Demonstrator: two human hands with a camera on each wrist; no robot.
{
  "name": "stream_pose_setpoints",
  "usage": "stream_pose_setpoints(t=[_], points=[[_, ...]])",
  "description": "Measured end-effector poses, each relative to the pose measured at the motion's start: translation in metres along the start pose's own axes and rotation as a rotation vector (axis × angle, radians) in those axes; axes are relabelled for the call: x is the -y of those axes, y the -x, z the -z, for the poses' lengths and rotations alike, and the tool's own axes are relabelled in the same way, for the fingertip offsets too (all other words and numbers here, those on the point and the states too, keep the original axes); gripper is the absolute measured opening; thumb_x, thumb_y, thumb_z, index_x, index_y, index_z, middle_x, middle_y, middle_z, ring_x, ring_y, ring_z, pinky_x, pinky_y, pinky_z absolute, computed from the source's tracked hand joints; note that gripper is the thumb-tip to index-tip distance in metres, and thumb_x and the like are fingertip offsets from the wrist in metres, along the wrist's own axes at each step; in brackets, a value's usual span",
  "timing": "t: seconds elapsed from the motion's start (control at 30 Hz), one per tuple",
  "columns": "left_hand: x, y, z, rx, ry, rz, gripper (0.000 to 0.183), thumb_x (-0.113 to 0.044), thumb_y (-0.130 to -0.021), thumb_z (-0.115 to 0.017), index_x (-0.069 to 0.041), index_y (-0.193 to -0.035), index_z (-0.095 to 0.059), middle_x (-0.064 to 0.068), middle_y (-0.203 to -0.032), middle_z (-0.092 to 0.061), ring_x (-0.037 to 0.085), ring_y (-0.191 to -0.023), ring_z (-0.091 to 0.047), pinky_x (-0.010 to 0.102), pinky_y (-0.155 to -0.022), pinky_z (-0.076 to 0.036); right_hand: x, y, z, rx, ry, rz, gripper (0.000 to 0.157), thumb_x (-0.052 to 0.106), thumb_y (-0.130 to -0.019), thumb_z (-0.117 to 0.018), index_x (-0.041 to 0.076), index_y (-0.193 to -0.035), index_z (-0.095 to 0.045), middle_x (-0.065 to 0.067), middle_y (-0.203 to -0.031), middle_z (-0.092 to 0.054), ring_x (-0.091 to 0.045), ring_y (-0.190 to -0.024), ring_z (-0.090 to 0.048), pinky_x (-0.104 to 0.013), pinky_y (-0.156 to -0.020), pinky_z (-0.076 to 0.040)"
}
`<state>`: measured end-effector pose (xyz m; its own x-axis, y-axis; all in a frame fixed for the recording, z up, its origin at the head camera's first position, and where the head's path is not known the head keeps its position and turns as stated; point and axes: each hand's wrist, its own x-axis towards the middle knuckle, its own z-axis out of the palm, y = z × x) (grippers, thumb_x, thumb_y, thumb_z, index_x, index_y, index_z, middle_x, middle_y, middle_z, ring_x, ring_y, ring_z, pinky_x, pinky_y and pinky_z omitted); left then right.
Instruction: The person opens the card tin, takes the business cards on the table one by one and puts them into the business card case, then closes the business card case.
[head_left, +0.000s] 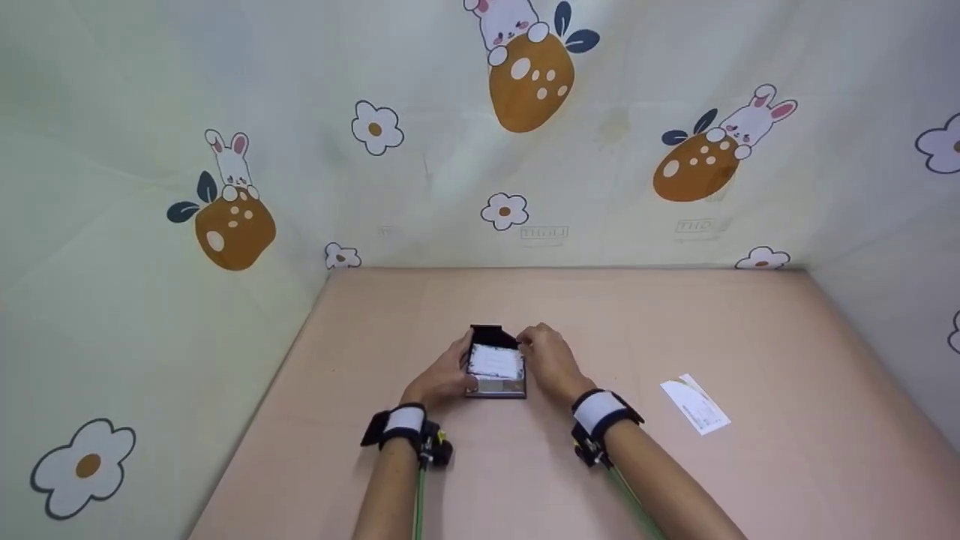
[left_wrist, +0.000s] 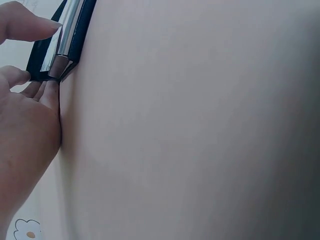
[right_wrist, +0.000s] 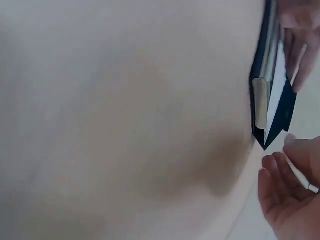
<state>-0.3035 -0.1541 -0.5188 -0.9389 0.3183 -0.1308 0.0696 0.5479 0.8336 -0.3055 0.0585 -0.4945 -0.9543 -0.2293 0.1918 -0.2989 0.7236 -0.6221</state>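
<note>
A black card case point(head_left: 501, 394) with a metallic front edge lies unfolded on the table, a white card with a patterned border point(head_left: 496, 361) inside it. My left hand point(head_left: 444, 375) grips the case from its left side, thumb point(left_wrist: 37, 27) over the front and fingers at the outer edge. Close to the case's upper right corner is my right hand point(head_left: 553, 364), its fingers loosely bent. In the right wrist view the right fingertips point(right_wrist: 270, 160) are just past the case's pointed corner, and a thin white sliver shows between thumb and fingers.
A second white card point(head_left: 694, 405) with printed text lies flat on the pink table point(head_left: 600, 487), to the right of the right forearm. Behind the table stands a patterned backdrop point(head_left: 442, 172) with rabbits and flowers. Both wrists wear strapped cameras with green cables.
</note>
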Motion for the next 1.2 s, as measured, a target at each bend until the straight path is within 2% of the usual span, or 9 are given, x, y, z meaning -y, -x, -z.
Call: stream_pose_setpoints(t=[0.07, 0.17, 0.3, 0.4, 0.5, 0.6, 0.77, 1.03, 1.2], points=[[0.000, -0.001, 0.001, 0.002, 0.012, -0.003, 0.103, -0.005, -0.074, -0.063, -0.010, -0.162, -0.010, 0.019, -0.168, -0.014, 0.037, -0.157, -0.010, 0.050, -0.129, -0.012, 0.002, 0.004, 0.000, 0.013, 0.097, 0.128, 0.027, -0.006, -0.090, -0.061, -0.001, -0.114, -0.071, -0.015, -0.110, -0.068, -0.030, -0.107, -0.065, -0.042, -0.094, -0.056], [-0.002, -0.001, 0.004, 0.004, 0.025, -0.011, 0.103, -0.003, -0.073, -0.063, -0.008, -0.162, -0.009, 0.020, -0.168, -0.012, 0.037, -0.157, -0.009, 0.049, -0.129, -0.011, 0.005, 0.013, 0.000, 0.093, 0.242, 0.266, 0.044, -0.007, -0.086, -0.064, 0.003, -0.129, -0.066, -0.016, -0.130, -0.062, -0.033, -0.122, -0.060, -0.046, -0.103, -0.052], [-0.002, -0.002, 0.004, -0.001, 0.023, -0.018, 0.103, -0.001, -0.073, -0.063, -0.007, -0.161, -0.010, 0.021, -0.168, -0.013, 0.038, -0.157, -0.010, 0.049, -0.129, -0.012, 0.008, 0.023, -0.001, 0.242, 0.373, 0.336, 0.064, -0.004, -0.084, -0.068, 0.012, -0.144, -0.055, -0.015, -0.151, -0.048, -0.035, -0.138, -0.048, -0.052, -0.112, -0.044], [-0.002, -0.002, 0.003, -0.006, 0.022, -0.015, 0.103, -0.001, -0.073, -0.063, -0.007, -0.161, -0.011, 0.021, -0.167, -0.014, 0.038, -0.156, -0.010, 0.050, -0.128, -0.012, 0.008, 0.027, -0.003, 0.291, 0.444, 0.386, 0.063, -0.004, -0.084, -0.066, 0.013, -0.144, -0.054, -0.014, -0.152, -0.048, -0.034, -0.139, -0.049, -0.051, -0.111, -0.046], [-0.002, 0.000, 0.001, -0.014, 0.025, -0.007, 0.102, -0.001, -0.073, -0.063, -0.009, -0.162, -0.012, 0.020, -0.167, -0.016, 0.038, -0.156, -0.011, 0.051, -0.128, -0.013, 0.008, 0.029, -0.005, 0.297, 0.493, 0.439, 0.057, -0.002, -0.085, -0.064, 0.010, -0.141, -0.057, -0.014, -0.148, -0.053, -0.032, -0.135, -0.054, -0.048, -0.108, -0.049], [-0.002, 0.001, 0.001, -0.025, 0.034, -0.002, 0.102, -0.001, -0.073, -0.062, -0.010, -0.162, -0.013, 0.019, -0.167, -0.017, 0.037, -0.156, -0.013, 0.050, -0.128, -0.013, 0.009, 0.031, -0.006, 0.304, 0.502, 0.450, 0.055, -0.001, -0.086, -0.063, 0.010, -0.140, -0.058, -0.014, -0.147, -0.054, -0.031, -0.134, -0.055, -0.047, -0.108, -0.049], [-0.002, 0.002, 0.001, -0.018, 0.049, -0.011, 0.103, 0.000, -0.072, -0.062, -0.008, -0.162, -0.012, 0.020, -0.167, -0.016, 0.037, -0.156, -0.011, 0.049, -0.128, -0.013, 0.012, 0.033, -0.005, 0.336, 0.481, 0.420, 0.054, -0.002, -0.088, -0.059, 0.009, -0.141, -0.057, -0.015, -0.149, -0.052, -0.032, -0.135, -0.054, -0.047, -0.111, -0.047], [-0.001, 0.002, -0.001, -0.016, 0.021, 0.000, 0.102, -0.001, -0.072, -0.062, -0.010, -0.162, -0.013, 0.020, -0.167, -0.017, 0.039, -0.156, -0.012, 0.051, -0.128, -0.012, 0.018, 0.028, -0.001, 0.413, 0.467, 0.295, 0.053, 0.000, -0.092, -0.059, 0.011, -0.143, -0.054, -0.012, -0.149, -0.052, -0.032, -0.130, -0.059, -0.042, -0.111, -0.048], [0.000, 0.001, -0.001, -0.005, 0.013, -0.015, 0.101, -0.001, -0.073, -0.062, -0.008, -0.161, -0.013, 0.020, -0.167, -0.016, 0.038, -0.156, -0.012, 0.051, -0.128, -0.012, 0.018, 0.031, -0.002, 0.406, 0.589, 0.392, 0.060, 0.004, -0.093, -0.061, 0.016, -0.151, -0.046, -0.015, -0.153, -0.048, -0.032, -0.139, -0.051, -0.049, -0.115, -0.043]])
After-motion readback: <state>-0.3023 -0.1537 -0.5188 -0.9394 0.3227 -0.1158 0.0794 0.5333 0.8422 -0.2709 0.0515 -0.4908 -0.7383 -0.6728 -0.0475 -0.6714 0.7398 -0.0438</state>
